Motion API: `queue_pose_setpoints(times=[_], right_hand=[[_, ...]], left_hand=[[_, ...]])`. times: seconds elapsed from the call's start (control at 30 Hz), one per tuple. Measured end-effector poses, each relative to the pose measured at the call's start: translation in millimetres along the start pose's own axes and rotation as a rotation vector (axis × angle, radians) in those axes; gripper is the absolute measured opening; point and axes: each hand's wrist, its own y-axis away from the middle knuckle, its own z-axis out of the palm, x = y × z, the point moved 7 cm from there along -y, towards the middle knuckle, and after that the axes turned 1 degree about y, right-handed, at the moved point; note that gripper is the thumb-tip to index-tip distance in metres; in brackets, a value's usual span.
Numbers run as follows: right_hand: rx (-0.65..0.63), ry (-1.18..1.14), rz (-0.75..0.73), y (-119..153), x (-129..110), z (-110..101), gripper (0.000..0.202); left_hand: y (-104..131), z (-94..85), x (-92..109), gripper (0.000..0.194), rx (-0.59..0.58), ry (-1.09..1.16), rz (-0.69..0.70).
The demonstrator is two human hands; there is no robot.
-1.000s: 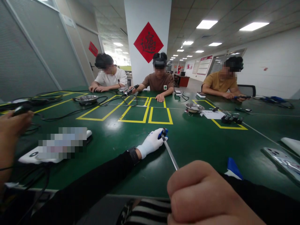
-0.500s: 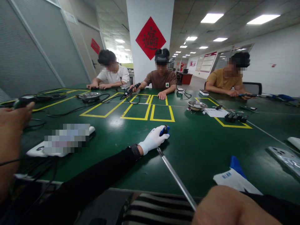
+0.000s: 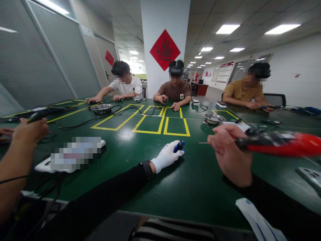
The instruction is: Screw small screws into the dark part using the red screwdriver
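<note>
My left hand [image 3: 167, 156], in a white glove with a blue palm, rests on the green table, wrapped round a small black cylindrical part [image 3: 180, 146]. A metal end of that part points up past the fingers; its exact kind I cannot tell. My bare right hand [image 3: 232, 155] is raised over the table to the right, closed on a screwdriver [image 3: 283, 143]. Its red and black handle sticks out to the right, blurred, and part of its thin shaft shows left of the fingers. The shaft's tip is apart from the black part.
A white glove [image 3: 258, 217] lies at the front right edge, a phone [image 3: 311, 179] beyond it. A white device [image 3: 72, 155] with cables is left. Metal bowls [image 3: 214, 118] and yellow tape rectangles [image 3: 177, 134] mark the far side. Several people sit around; a co-worker's hand [image 3: 31, 130] is at left.
My right hand has risen from the bottom edge and moved forward over the table, its screwdriver now lying nearly level with the handle to the right. The left hand keeps its hold.
</note>
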Motion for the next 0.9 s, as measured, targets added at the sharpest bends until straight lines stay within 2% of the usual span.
queue_pose_setpoints(times=[0.03, 0.07, 0.17, 0.23, 0.3, 0.37, 0.6, 0.8, 0.9], right_hand=[[0.026, -0.067, 0.031, -12, 13, 3, 0.007], [0.004, -0.132, 0.065, -22, 26, 9, 0.011], [-0.012, -0.277, 0.122, -31, 60, 12, 0.016], [0.027, -0.266, 0.12, -27, 77, 4, 0.016], [0.083, -0.161, 0.104, -20, 89, -6, 0.023], [0.076, -0.101, 0.127, -13, 99, -10, 0.023], [-0.055, -0.129, 0.186, 9, 107, 3, 0.019], [-0.157, -0.031, 0.062, 23, 101, 13, 0.018], [-0.163, 0.009, 0.018, 25, 97, 13, 0.017]], left_hand=[[0, 0.5, -1, 0.037, -0.003, 0.009, -0.005], [-1, 1.1, -2, 0.037, -0.006, 0.016, -0.006], [-1, 2.5, -4, 0.04, -0.006, 0.023, 0.004], [0, 3.4, -6, 0.043, -0.004, 0.028, 0.008], [0, 4.0, -8, 0.045, -0.006, 0.042, 0.003], [0, 3.2, -8, 0.05, 0.003, 0.058, -0.001], [1, -1.7, -6, 0.064, 0.03, 0.073, -0.023], [-1, -9.6, -3, 0.084, 0.11, -0.067, 0.046], [-2, -11.9, -3, 0.082, 0.132, -0.098, 0.052]])
